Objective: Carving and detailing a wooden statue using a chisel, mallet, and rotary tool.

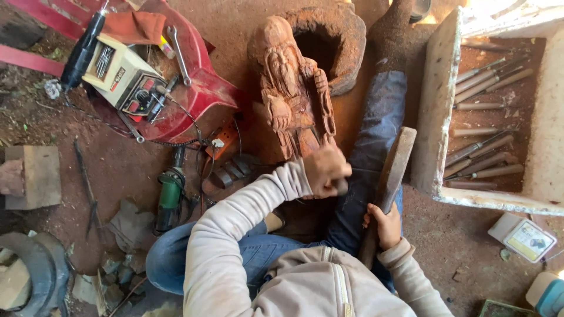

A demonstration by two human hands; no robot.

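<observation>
A reddish-brown wooden statue (294,88) of a bearded figure lies on the ground in front of me, its base toward my lap. My left hand (325,170) is closed around a chisel handle (342,186) pressed against the lower right part of the statue. My right hand (385,226) grips the handle of a flat wooden mallet (395,164), which is raised upright beside my jeans-clad leg (376,135). The chisel's blade is hidden by my hand.
A white wooden box (437,105) on the right holds several chisels (484,76). A red plastic piece (200,88) on the left carries a small beige machine (120,73) and a wrench (178,53). A green power tool (169,196) and a hollow log (341,41) lie nearby.
</observation>
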